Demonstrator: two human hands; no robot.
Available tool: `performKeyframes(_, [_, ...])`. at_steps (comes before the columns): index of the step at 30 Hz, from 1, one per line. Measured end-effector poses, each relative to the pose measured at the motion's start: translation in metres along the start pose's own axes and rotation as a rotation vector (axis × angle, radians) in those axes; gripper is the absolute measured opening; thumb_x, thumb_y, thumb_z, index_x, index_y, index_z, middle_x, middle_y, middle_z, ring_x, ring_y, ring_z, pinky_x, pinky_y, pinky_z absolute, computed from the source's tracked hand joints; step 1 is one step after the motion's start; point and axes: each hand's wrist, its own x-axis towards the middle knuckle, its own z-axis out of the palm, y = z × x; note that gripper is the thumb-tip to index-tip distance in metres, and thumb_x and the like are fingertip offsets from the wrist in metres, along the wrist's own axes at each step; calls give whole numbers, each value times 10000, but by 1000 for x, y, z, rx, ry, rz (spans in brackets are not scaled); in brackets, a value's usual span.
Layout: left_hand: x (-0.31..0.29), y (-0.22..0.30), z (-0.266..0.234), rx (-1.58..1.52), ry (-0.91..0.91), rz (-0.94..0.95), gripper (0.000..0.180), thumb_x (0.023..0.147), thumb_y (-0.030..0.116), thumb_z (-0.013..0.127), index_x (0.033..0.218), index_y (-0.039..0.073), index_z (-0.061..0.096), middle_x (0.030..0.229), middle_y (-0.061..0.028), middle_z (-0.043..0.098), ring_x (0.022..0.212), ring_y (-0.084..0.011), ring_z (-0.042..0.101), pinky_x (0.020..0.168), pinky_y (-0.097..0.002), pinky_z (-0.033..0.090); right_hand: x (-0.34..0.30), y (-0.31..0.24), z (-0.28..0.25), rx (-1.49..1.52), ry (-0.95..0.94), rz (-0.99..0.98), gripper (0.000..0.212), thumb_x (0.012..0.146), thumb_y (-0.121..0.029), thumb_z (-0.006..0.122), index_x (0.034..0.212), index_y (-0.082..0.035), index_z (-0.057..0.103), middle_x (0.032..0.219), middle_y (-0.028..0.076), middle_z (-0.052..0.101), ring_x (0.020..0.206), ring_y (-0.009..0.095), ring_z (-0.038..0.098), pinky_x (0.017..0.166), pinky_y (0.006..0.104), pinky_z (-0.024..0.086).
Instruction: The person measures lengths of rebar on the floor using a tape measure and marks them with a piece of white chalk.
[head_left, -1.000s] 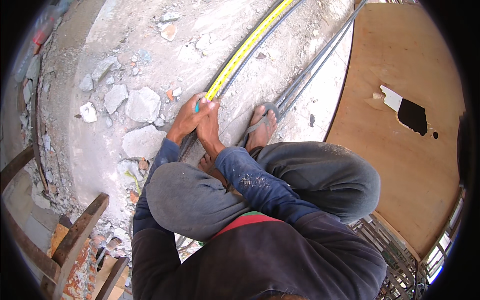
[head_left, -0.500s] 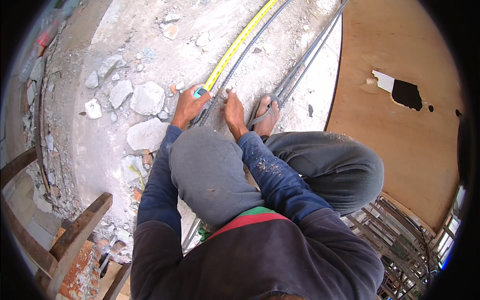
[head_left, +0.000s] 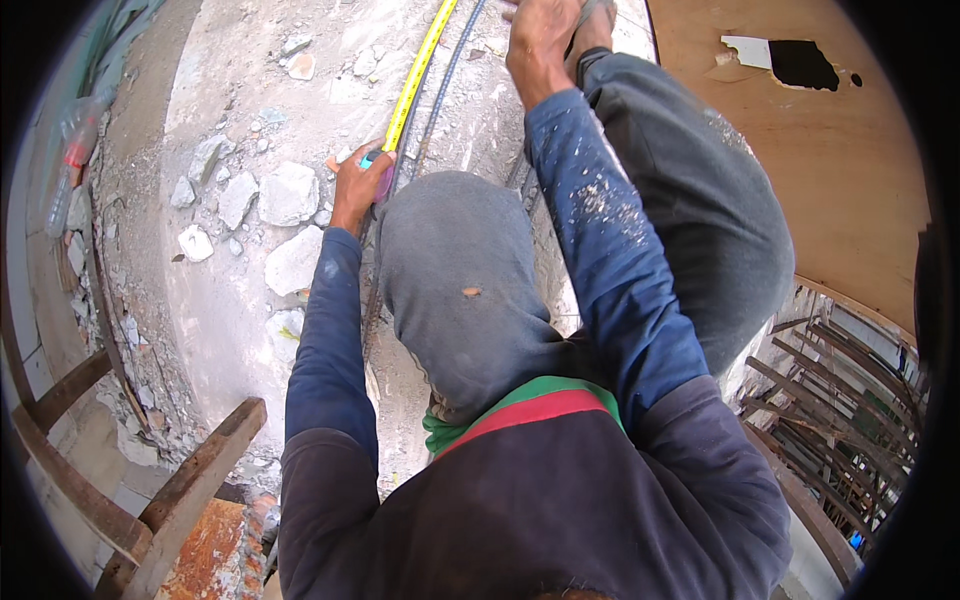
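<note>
A tape measure [head_left: 383,180] with teal and purple on its case is in my left hand [head_left: 353,187], whose fingers are wrapped round it. From it the yellow tape blade [head_left: 415,85] runs out away from me to the upper edge. Dark ribbed steel bars [head_left: 441,95] lie on the rough floor just right of the blade. My right hand [head_left: 541,48] reaches far forward, beside my sandalled foot [head_left: 594,28]. Its fingers are mostly cut off by the upper edge, so what they touch cannot be made out.
Broken concrete chunks [head_left: 289,194] are scattered left of my left arm. A wooden frame [head_left: 205,490] stands at the lower left, near a plastic bottle [head_left: 78,150] farther up. A brown board [head_left: 840,170] with a torn hole lies to the right, above stacked wooden pieces [head_left: 840,390].
My right hand has moved forward and right, away from the tape measure, toward my foot. My left hand keeps its hold. The view has shifted and my body leans forward.
</note>
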Motion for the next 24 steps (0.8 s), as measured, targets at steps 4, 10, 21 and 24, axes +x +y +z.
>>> performKeyframes(4, [-1, 0, -1, -47, -22, -47, 550, 829, 353, 684, 1225, -25, 629, 991, -179, 693, 939, -206, 626, 898, -282, 443, 47, -55, 59, -75, -139, -250, 382, 947, -319, 474, 928, 13, 662, 850, 195, 672, 849, 270, 659, 716, 365, 496])
performKeyframes(10, [-5, 5, 2, -55, -18, -88, 556, 821, 329, 702, 1247, -17, 616, 951, -135, 681, 854, -169, 611, 811, -277, 469, 52, -70, 103, -692, -539, -882, 304, 906, -299, 547, 936, -18, 660, 927, 251, 663, 873, 442, 626, 774, 505, 489])
performKeyframes(21, [-3, 10, 0, -153, -65, -182, 488, 857, 262, 682, 1264, 2, 617, 986, -60, 672, 868, -113, 597, 828, -233, 462, 82, 57, -41, -1366, -1497, -1273, 357, 1021, -351, 464, 1083, -25, 598, 865, 120, 667, 697, 257, 666, 611, 319, 535])
performKeyframes(24, [-4, 12, 0, -115, -44, -149, 492, 862, 256, 672, 1283, 10, 606, 1097, -93, 659, 969, -134, 591, 904, -255, 443, 92, 109, -100, -1379, -1462, -1030, 153, 973, -171, 516, 944, -47, 601, 762, 103, 662, 629, 229, 656, 539, 330, 524])
